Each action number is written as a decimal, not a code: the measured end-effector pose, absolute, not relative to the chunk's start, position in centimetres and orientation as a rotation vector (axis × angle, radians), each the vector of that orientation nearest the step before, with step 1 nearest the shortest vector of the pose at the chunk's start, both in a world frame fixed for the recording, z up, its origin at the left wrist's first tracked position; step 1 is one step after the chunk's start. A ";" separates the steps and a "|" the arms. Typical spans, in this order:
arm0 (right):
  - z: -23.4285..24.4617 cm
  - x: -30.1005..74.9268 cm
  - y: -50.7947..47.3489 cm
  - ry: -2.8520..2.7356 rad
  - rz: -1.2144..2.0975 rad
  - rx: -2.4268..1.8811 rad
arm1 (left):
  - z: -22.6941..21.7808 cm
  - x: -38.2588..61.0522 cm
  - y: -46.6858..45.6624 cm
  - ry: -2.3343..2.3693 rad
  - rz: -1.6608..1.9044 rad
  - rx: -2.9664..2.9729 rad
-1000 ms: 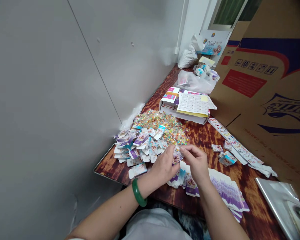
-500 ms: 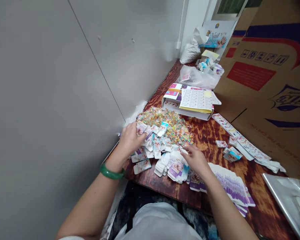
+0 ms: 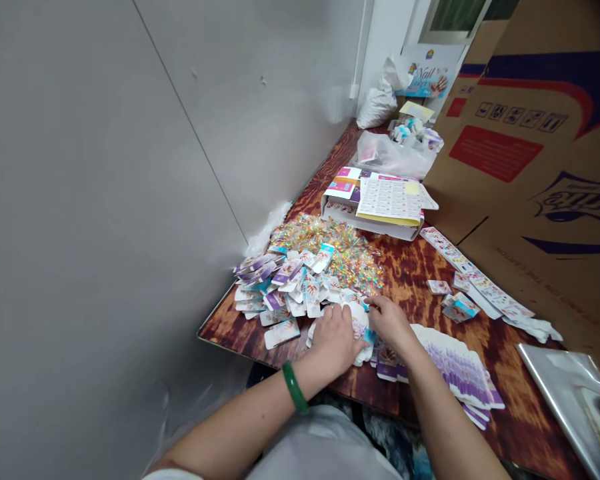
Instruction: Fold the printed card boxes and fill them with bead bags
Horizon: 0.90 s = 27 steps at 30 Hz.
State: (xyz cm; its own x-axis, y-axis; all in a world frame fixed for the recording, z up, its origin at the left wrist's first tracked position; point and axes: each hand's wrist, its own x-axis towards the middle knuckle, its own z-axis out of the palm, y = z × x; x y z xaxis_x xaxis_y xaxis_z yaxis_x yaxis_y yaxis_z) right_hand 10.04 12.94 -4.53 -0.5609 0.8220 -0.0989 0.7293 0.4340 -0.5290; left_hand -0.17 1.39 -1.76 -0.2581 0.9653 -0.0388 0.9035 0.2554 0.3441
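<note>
Card packets: head view; a small stack of printed packets at the near edge of the worktop, between the two hands.
Left hand: green bangle at the wrist; grip closed over the stack's left side.
Right hand: grip narrow, thumb and fingers pinching the stack's right edge.
Change: half a second ago the left hand was out on the loose pile by the wall, and the right hand rested alone on the stack. Now the left is back and both hold it. Judged: one more packet has probably been brought to the stack.
Surroundings: heap of coloured sachets behind the pile; fanned row of purple cards just right of the stack; open box with a printed sheet farther back.
Writing: "Nail" on the poster at the far end; the carton bears handling icons and a cut-off blue script logo, not legible.
</note>
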 end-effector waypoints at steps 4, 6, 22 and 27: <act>-4.3 10.6 12.9 -2.466 0.858 -1.379 | -2.5 0.6 1.8 2.296 0.274 1.678; -4.3 10.9 12.9 -2.433 0.887 -1.383 | -2.5 0.2 1.9 2.264 0.276 1.638; -4.3 10.2 12.7 -2.009 1.502 -1.230 | -2.0 -2.1 2.1 2.171 0.485 1.604; -2.1 9.7 12.0 -1.747 1.771 -1.118 | -1.1 -1.6 1.6 2.198 0.662 1.757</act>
State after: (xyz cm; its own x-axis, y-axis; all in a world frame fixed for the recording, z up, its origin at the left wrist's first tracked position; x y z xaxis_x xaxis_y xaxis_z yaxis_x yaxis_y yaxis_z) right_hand 9.69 12.01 -2.14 -0.5932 0.7645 -0.2521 0.2418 -0.1295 -0.9616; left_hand -1.56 1.64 -1.08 -0.2415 0.9667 0.0850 0.8530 0.1697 0.4936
